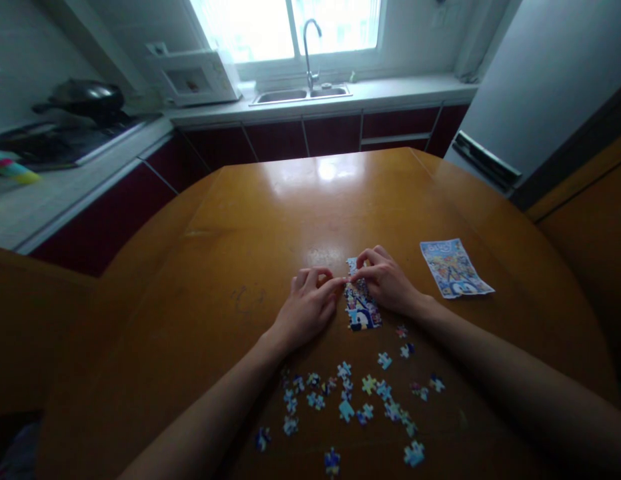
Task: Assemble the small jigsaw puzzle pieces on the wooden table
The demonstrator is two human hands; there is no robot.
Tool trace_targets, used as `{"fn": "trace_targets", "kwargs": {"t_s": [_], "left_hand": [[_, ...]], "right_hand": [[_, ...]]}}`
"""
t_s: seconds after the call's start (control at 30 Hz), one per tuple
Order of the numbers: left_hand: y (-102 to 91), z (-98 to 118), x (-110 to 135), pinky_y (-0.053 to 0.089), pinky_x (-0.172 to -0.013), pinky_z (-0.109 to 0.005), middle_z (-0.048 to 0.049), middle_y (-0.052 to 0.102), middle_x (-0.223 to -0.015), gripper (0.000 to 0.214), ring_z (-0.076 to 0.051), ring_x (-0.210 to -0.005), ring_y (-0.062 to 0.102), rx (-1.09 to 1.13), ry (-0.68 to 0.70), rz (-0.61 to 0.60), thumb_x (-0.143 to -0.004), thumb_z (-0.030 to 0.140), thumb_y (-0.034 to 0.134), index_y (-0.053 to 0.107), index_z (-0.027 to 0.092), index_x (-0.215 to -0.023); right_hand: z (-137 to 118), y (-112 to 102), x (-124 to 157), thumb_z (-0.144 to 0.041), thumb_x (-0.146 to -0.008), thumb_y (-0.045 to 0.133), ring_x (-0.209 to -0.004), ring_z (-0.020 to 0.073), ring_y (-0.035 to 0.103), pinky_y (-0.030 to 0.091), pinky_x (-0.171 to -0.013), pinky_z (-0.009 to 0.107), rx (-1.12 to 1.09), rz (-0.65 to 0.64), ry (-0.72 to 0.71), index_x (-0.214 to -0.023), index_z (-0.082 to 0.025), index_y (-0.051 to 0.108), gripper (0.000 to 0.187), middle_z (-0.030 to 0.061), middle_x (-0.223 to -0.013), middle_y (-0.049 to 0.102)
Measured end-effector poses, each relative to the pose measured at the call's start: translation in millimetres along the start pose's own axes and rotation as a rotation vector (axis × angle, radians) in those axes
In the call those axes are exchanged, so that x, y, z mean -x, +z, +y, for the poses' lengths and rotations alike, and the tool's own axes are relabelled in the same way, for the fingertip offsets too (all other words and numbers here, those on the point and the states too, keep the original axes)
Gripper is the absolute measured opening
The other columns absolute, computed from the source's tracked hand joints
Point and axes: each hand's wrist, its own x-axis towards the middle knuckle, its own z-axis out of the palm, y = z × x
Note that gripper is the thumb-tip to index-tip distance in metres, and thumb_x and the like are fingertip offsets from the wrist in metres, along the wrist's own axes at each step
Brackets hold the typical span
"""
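A partly assembled jigsaw strip [361, 308] with a blue cartoon picture lies on the wooden table [230, 220]. My left hand [310, 308] rests at its left edge, fingers curled, fingertips touching the strip. My right hand [385, 279] sits at its upper right, fingers pinched together over the top of the strip, near my left fingertips. Whether a piece is between the fingers is hidden. Several loose puzzle pieces [347, 397] are scattered on the table nearer to me, between my forearms.
A printed reference picture [455, 268] lies flat to the right of the strip. Beyond the table run a counter with a sink and tap [303, 93], a microwave [193, 77], a stove with a pan [85, 100], and a refrigerator [540, 87] at right.
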Motion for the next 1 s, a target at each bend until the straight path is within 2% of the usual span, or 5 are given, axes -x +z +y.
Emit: {"fn": "trace_targets", "kwargs": {"t_s": [0.23,0.43,0.63,1.0], "left_hand": [[1.6,-1.2,0.7,0.043,-0.104,-0.051,-0.0071,0.052,-0.127,0.036,-0.029,-0.12,0.041,0.001,0.021,0.011,-0.097,0.021,0.056,0.061,0.033,-0.13],[1.4,-1.9,0.6,0.043,-0.103,-0.051,-0.0074,0.052,-0.127,0.037,-0.029,-0.12,0.041,-0.017,0.034,0.013,-0.097,0.023,0.056,0.059,0.033,-0.132],[1.0,-1.0,0.0,0.042,-0.103,-0.05,-0.0073,0.052,-0.127,0.036,-0.029,-0.119,0.041,-0.022,0.024,-0.008,-0.097,0.023,0.055,0.059,0.033,-0.132],[1.0,-2.4,-0.7,0.043,-0.105,-0.05,-0.0076,0.052,-0.127,0.034,-0.027,-0.118,0.042,0.054,0.005,0.019,-0.099,0.025,0.054,0.059,0.031,-0.132]], "right_hand": [[1.8,3.0,-3.2,0.0,-0.08,0.06,-0.096,0.024,0.051,0.048,-0.085,0.042,-0.039,0.032,0.032,-0.081,-0.028,0.079,0.034,0.0058,-0.096,0.065],[3.5,3.7,-2.3,0.001,-0.082,0.054,-0.099,0.0235,0.054,0.048,-0.087,0.043,-0.113,0.174,0.098,-0.085,-0.027,0.08,0.039,0.0059,-0.097,0.066],[2.1,5.1,-1.3,-0.003,-0.081,0.062,-0.098,0.0241,0.05,0.048,-0.085,0.042,-0.048,0.06,0.024,-0.082,-0.028,0.08,0.031,0.0058,-0.103,0.067],[-2.5,3.6,-3.5,-0.012,-0.086,0.066,-0.102,0.0248,0.049,0.047,-0.088,0.042,0.02,0.018,-0.001,-0.078,-0.027,0.077,0.021,0.0057,-0.103,0.067]]}}
